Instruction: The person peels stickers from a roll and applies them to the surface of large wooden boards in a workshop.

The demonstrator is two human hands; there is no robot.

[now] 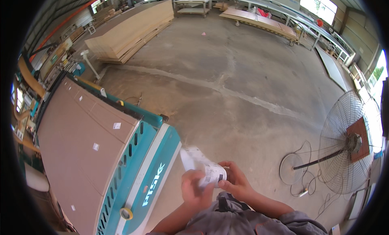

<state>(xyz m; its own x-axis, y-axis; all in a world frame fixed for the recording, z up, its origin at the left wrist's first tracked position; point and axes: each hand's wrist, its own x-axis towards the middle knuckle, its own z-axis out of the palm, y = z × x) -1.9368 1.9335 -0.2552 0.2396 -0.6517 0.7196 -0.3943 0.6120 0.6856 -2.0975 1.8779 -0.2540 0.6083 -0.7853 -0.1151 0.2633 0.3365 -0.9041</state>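
Observation:
In front of my body I hold a roll of white printed labels (215,175) with a loose strip running off it to the far left. My right hand (238,182) is closed round the roll's right side, the thumb near its end. My left hand (195,189), slightly blurred, is closed on the label strip at the left side of the roll. To the left, a large brown panel (81,129) lies on a teal machine (142,182). Several small white labels (117,126) are stuck to the panel. A roll of tape (126,213) rests on the machine's near edge.
A large pedestal fan (344,145) stands at the right, its cable (310,186) looped on the concrete floor. Beyond the machine is a long stack of boards (129,32). Along the back are a low trolley with panels (259,22) and a long metal conveyor frame (308,26).

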